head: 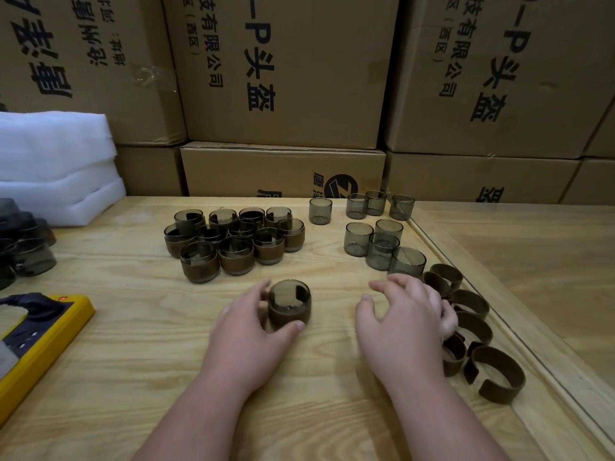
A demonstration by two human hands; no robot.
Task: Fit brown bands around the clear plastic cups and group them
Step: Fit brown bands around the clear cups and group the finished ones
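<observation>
A clear smoky cup with a brown band [289,306] stands on the wooden table in front of me. My left hand [248,331] grips it, fingers behind and thumb in front. Behind it sits a group of several banded cups [233,242]. Several bare clear cups [376,227] stand at the back right. Loose brown bands [479,331] lie in a row along the table's right edge. My right hand [404,319] hovers over the table next to those bands, fingers loosely curled, its little-finger side touching them; whether it holds one is hidden.
Stacked cardboard boxes [286,78] wall off the back. White foam sheets [56,161] lie at the left, with more dark cups [23,241] and a yellow power strip [36,334] near the left edge. A second wooden surface [539,261] adjoins on the right.
</observation>
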